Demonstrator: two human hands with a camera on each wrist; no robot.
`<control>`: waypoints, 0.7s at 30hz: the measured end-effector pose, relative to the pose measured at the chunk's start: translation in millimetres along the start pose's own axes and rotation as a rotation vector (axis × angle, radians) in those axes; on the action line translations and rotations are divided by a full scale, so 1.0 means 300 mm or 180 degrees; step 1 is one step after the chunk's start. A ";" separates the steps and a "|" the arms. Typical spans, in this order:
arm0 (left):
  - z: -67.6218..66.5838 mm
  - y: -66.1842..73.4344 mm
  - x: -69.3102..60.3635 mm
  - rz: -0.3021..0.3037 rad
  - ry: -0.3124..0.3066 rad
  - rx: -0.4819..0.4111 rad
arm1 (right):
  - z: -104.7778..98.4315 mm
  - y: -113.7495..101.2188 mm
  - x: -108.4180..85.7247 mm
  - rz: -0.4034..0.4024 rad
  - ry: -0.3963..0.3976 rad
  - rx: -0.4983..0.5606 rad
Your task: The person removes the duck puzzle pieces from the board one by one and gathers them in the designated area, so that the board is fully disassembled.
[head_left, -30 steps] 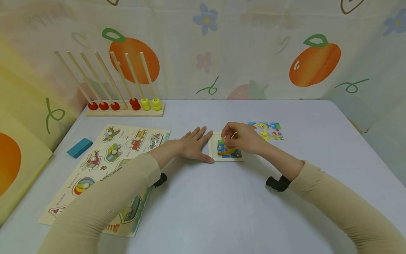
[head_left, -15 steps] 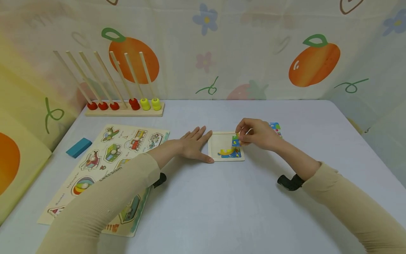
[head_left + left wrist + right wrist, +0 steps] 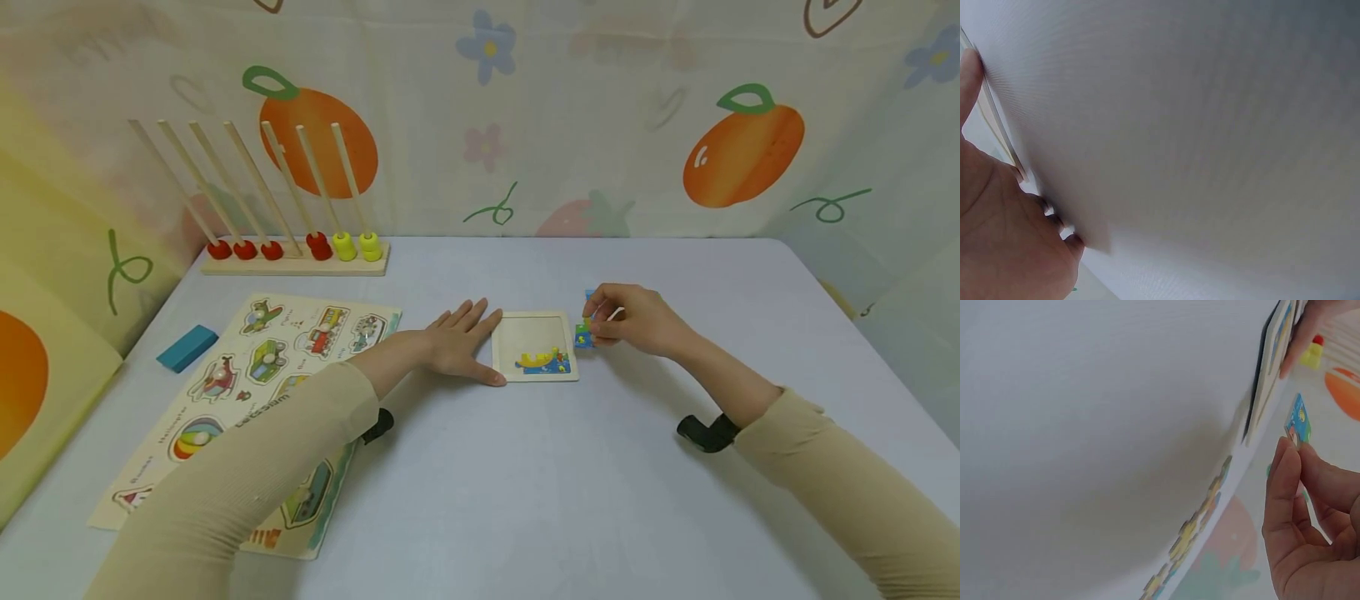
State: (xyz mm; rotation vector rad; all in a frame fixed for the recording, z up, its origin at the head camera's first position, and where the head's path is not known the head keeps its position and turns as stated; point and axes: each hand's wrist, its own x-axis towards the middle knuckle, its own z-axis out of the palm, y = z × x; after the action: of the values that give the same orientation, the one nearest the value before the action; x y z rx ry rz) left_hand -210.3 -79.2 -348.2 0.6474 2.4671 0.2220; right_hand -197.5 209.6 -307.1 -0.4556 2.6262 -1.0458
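Observation:
My left hand (image 3: 459, 342) lies flat on the table with fingers spread, its thumb and index fingertip at the left edge of a small wooden puzzle tray (image 3: 521, 329). Several joined jigsaw pieces (image 3: 547, 363), blue and yellow, sit in the tray's lower right part. Just right of the tray, my right hand (image 3: 636, 318) pinches a blue and green puzzle piece (image 3: 582, 336) between thumb and fingers. The right wrist view shows this piece (image 3: 1299, 417) held up off the table. Loose puzzle pieces (image 3: 1188, 539) lie on the table there; the right hand mostly hides them in the head view.
A pegged wooden counting rack (image 3: 296, 265) with red and yellow beads stands at the back left. Before it lie a large vehicle picture board (image 3: 247, 400), partly under the left sleeve, and a blue block (image 3: 187, 348). A fruit-patterned cloth (image 3: 420, 125) hangs behind the table.
My right hand has moved rightward from above the tray to beyond its right edge, carrying the pinched puzzle piece. The left hand has stayed in place.

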 end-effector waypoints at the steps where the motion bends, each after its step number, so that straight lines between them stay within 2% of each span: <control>1: 0.000 0.001 -0.001 0.0001 0.0000 -0.0009 | -0.003 0.006 -0.001 0.0026 0.0014 -0.0033; 9: 0.001 0.001 0.001 -0.0005 -0.0004 -0.0017 | -0.012 0.044 0.001 0.0166 0.0025 -0.0243; 21: 0.000 0.001 0.002 -0.0011 -0.0006 0.0003 | -0.017 0.068 0.009 0.0294 -0.0126 -0.0203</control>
State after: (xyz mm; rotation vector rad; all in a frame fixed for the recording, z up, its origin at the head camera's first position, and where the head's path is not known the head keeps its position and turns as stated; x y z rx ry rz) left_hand -210.6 -78.7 -348.4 0.6434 2.4667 0.2186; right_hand -205.5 225.7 -318.1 -0.3609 2.6247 -0.9174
